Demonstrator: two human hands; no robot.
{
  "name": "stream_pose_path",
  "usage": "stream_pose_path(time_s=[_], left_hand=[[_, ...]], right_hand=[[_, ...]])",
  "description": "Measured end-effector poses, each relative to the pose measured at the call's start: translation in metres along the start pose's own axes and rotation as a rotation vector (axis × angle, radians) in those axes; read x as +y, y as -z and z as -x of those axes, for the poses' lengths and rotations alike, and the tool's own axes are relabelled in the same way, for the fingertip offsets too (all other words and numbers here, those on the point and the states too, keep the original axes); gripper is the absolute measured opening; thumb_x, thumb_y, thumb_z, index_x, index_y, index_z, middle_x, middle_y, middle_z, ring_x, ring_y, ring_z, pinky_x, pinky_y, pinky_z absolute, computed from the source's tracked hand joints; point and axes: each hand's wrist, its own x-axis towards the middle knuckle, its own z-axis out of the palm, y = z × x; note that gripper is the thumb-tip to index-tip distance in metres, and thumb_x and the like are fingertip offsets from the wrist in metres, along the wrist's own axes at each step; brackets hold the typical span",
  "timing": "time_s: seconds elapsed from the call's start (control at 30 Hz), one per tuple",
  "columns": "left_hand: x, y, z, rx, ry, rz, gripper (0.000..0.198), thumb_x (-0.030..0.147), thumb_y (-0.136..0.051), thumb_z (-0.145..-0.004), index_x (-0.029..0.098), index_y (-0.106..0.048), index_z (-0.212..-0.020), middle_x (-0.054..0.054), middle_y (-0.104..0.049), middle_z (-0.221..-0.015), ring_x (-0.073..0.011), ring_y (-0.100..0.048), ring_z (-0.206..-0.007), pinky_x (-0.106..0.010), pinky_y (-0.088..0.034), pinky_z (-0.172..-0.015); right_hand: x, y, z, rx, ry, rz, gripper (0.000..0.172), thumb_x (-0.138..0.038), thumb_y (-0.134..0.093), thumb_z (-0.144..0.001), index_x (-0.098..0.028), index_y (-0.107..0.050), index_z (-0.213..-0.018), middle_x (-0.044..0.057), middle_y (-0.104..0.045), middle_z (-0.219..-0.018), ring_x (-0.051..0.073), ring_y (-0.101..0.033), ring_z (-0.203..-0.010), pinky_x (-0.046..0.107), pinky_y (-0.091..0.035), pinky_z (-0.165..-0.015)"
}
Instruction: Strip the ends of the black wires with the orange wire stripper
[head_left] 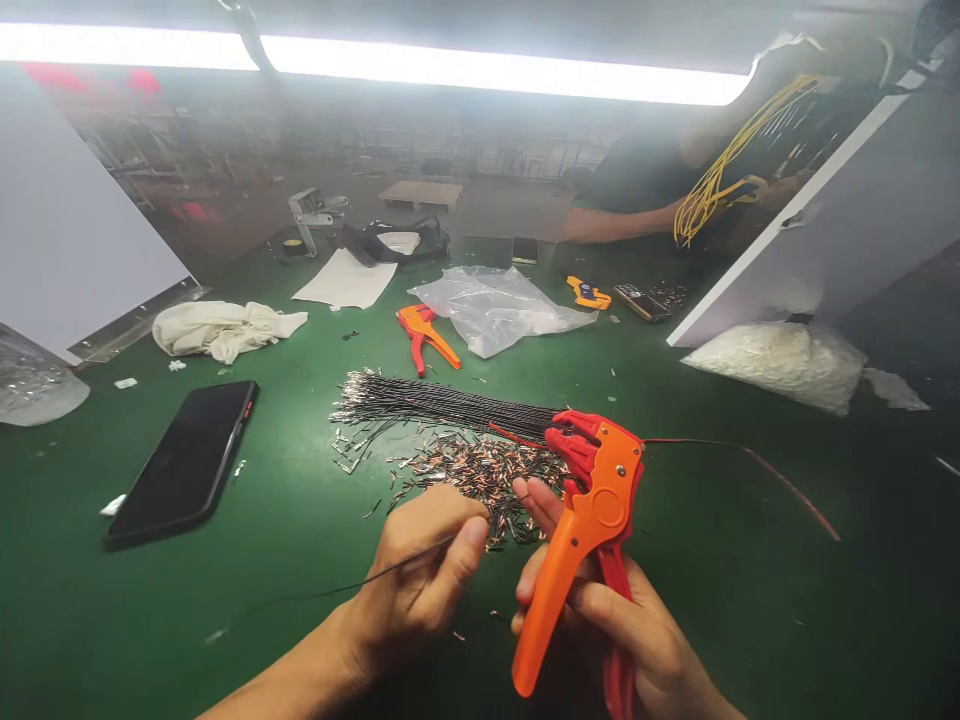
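Observation:
Between the thumb and fingers of my left hand [420,570] is a thin black wire [375,575], its tail trailing to the lower left. My right hand [630,625] holds an orange and red wire stripper [592,510] with its jaws up and its handles apart. Beyond the hands lies a bundle of black wires [442,403] with metal terminals at its left end; the stripper's head covers its right end. A heap of short cut wire ends and stripped bits [480,465] is spread in front of the bundle, partly behind my left hand.
A black phone [184,460] lies at left, near a white cloth [225,328]. Farther back are a second orange wire stripper [426,338], a plastic bag [502,305] and a white sheet [345,278]. At right stand a filled bag [780,362] and a panel; another person's arm [630,223] shows behind.

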Motion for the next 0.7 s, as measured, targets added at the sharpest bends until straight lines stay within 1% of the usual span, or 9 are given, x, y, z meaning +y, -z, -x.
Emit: stream_pose_path(time_s=[0.03,0.1,0.17,0.23,0.37,0.43,0.53,0.6,0.7], left_hand=[[0.001,0.001,0.000,0.001,0.028,0.015,0.035,0.021,-0.036,-0.101,0.016,-0.057,-0.073,-0.001,-0.053,-0.063,-0.0127,-0.049,-0.059,-0.025,-0.038,-0.057],[0.003,0.001,0.001,-0.048,0.035,0.010,0.045,0.026,-0.030,-0.104,0.017,-0.051,-0.065,0.000,-0.049,-0.058,-0.0117,-0.046,-0.054,-0.026,-0.035,-0.054],[0.002,-0.002,0.002,-0.143,-0.020,-0.030,0.050,0.031,-0.026,-0.105,0.019,-0.045,-0.060,0.001,-0.047,-0.055,-0.0116,-0.043,-0.052,-0.027,-0.034,-0.053],[0.000,-0.008,0.003,-0.193,-0.095,-0.073,0.051,0.033,-0.025,-0.105,0.020,-0.041,-0.058,0.001,-0.045,-0.054,-0.0120,-0.040,-0.051,-0.028,-0.032,-0.052],[-0.005,-0.015,0.003,-0.200,-0.172,-0.125,0.050,0.027,-0.027,-0.105,0.021,-0.037,-0.057,0.002,-0.044,-0.050,-0.0124,-0.036,-0.050,-0.029,-0.030,-0.051],[-0.008,-0.014,0.002,-0.198,-0.174,-0.142,0.048,0.023,-0.028,-0.104,0.021,-0.038,-0.057,0.002,-0.045,-0.050,-0.0124,-0.036,-0.050,-0.029,-0.030,-0.051],[-0.009,-0.012,0.002,-0.191,-0.172,-0.169,0.044,0.021,-0.032,-0.102,0.022,-0.038,-0.058,0.002,-0.047,-0.052,-0.0129,-0.037,-0.051,-0.029,-0.031,-0.051],[-0.009,-0.012,0.003,-0.189,-0.178,-0.184,0.042,0.020,-0.035,-0.101,0.022,-0.038,-0.059,0.001,-0.049,-0.053,-0.0138,-0.039,-0.052,-0.029,-0.031,-0.052],[-0.010,-0.014,0.005,-0.187,-0.197,-0.203,0.038,0.017,-0.037,-0.098,0.022,-0.040,-0.060,0.000,-0.051,-0.055,-0.0147,-0.041,-0.053,-0.030,-0.032,-0.053]], right_hand=[[-0.001,0.000,0.000,0.003,0.006,0.005,0.059,-0.027,-0.060,-0.092,-0.037,-0.043,-0.148,0.002,-0.074,-0.095,0.025,-0.068,-0.084,0.041,-0.052,-0.083],[-0.003,0.000,0.000,0.018,0.021,0.020,0.063,-0.025,-0.058,-0.092,-0.035,-0.038,-0.151,0.003,-0.074,-0.095,0.025,-0.067,-0.083,0.040,-0.053,-0.079],[-0.006,-0.001,-0.001,0.041,0.036,0.028,0.067,-0.023,-0.056,-0.092,-0.034,-0.032,-0.154,0.003,-0.073,-0.094,0.025,-0.067,-0.082,0.037,-0.054,-0.072],[-0.009,-0.001,-0.001,0.069,0.047,0.022,0.068,-0.021,-0.053,-0.093,-0.034,-0.029,-0.155,0.003,-0.073,-0.092,0.025,-0.066,-0.082,0.036,-0.055,-0.070],[-0.013,-0.003,-0.001,0.101,0.066,0.031,0.068,-0.019,-0.052,-0.092,-0.032,-0.030,-0.155,0.003,-0.073,-0.092,0.023,-0.066,-0.080,0.036,-0.055,-0.077],[-0.012,-0.004,-0.001,0.084,0.068,0.027,0.069,-0.020,-0.053,-0.092,-0.032,-0.029,-0.155,0.004,-0.073,-0.092,0.024,-0.066,-0.081,0.036,-0.055,-0.074],[-0.010,-0.003,-0.003,0.060,0.072,0.015,0.069,-0.022,-0.055,-0.093,-0.032,-0.028,-0.155,0.004,-0.074,-0.091,0.026,-0.065,-0.089,0.033,-0.054,-0.069],[-0.009,-0.002,-0.004,0.048,0.067,0.007,0.068,-0.023,-0.056,-0.092,-0.033,-0.031,-0.154,0.004,-0.074,-0.091,0.026,-0.066,-0.089,0.034,-0.054,-0.070],[-0.009,0.000,-0.005,0.041,0.040,-0.024,0.066,-0.027,-0.062,-0.089,-0.036,-0.038,-0.151,0.002,-0.075,-0.092,0.024,-0.067,-0.083,0.036,-0.055,-0.076]])
